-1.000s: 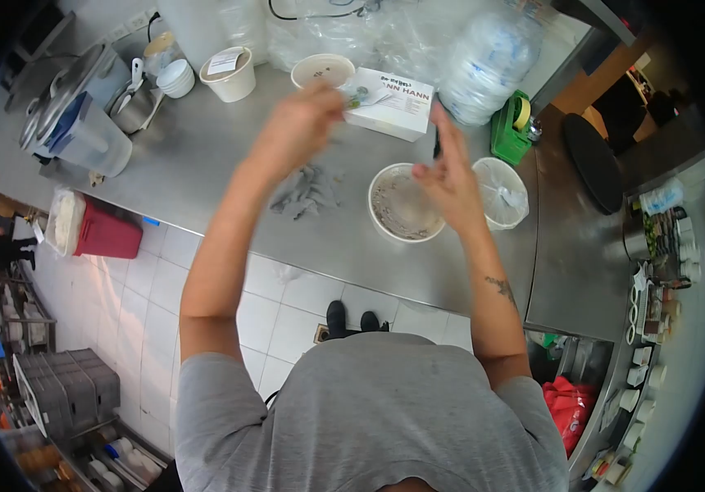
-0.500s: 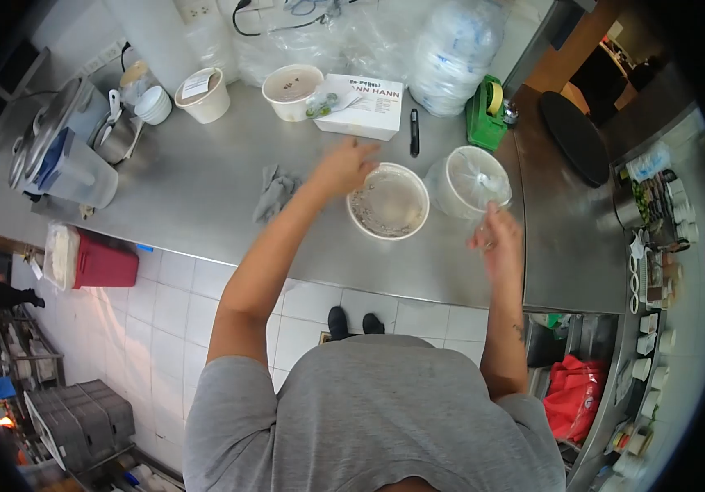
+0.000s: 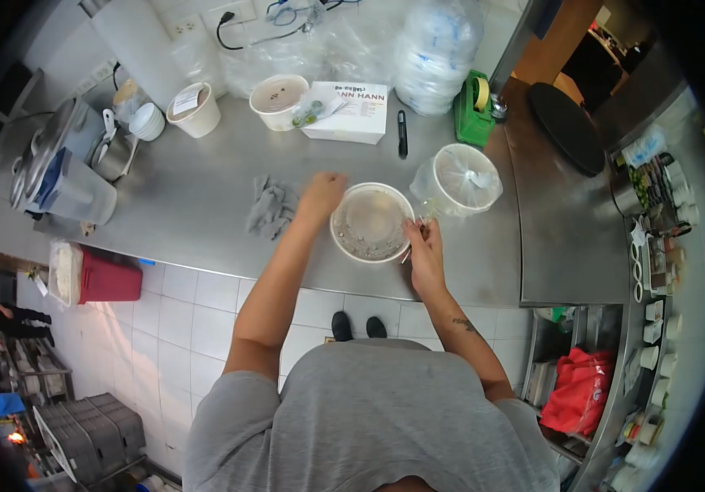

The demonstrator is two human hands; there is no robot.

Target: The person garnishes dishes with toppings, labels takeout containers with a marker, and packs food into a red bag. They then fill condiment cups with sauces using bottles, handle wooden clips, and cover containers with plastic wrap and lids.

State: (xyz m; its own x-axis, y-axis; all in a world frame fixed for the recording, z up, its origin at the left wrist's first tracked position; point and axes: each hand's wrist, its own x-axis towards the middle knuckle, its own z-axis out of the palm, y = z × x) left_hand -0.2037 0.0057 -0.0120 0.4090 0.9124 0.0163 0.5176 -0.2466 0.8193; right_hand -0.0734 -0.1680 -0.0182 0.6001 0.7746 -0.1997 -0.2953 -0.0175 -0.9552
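A round white tub with a clear, droplet-covered lid [image 3: 371,223] stands on the steel counter [image 3: 205,197]. At its left rim is my left hand [image 3: 322,197], fingers curled in; what they hold, if anything, is hidden. My right hand [image 3: 425,252] is pinched at the tub's right rim, with something small and thin between the fingers that I cannot make out. Behind it to the right stands a second tub wrapped in a clear bag [image 3: 467,180]. A crumpled grey cloth [image 3: 271,208] lies left of my left hand.
Along the back are a labelled tub [image 3: 194,111], another lidded tub [image 3: 279,102], a white box [image 3: 349,115], a black marker [image 3: 402,134], a green tape dispenser [image 3: 475,115] and stacked lids in plastic [image 3: 437,61]. A clear container [image 3: 78,189] stands at the left.
The view has shifted. My right hand has come from beside the bagged tub to the lidded tub's right rim and closed. My left hand has drawn in its fingers at the left rim.
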